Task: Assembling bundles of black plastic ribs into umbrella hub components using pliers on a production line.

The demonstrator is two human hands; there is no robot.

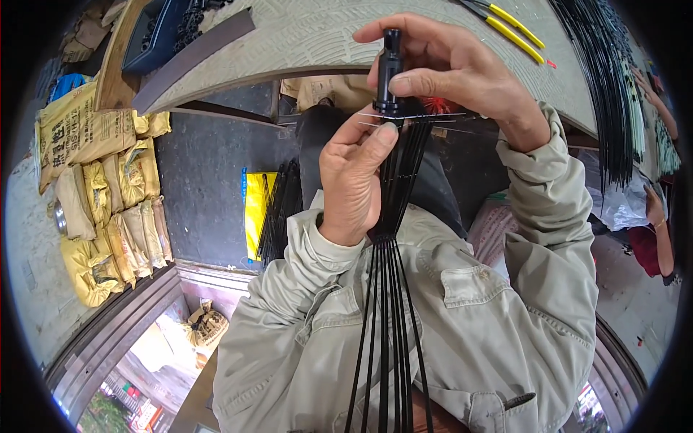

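A black plastic tube-shaped part (390, 76) with a flanged lower end stands upright in front of me. My right hand (462, 68) holds it between thumb and fingers, with the index finger bent over its top. Just below, my left hand (354, 173) pinches at the flange, where a bundle of thin black rods (404, 173) meets the part. A thin pale wire (444, 115) sticks out sideways at this joint. The rods run down towards my chest, gather at a dark band (385, 238) and fan out below it. My left fingertips are partly hidden behind the part.
On the worktable (310, 40) lie yellow-handled pliers (516, 32), a dark curved strip (195, 58) and a blue bin (137, 54) of black parts. Long black rods (603, 94) hang over its right edge. Stacked sacks (94, 130) stand left. Another person's hand (655, 206) shows far right.
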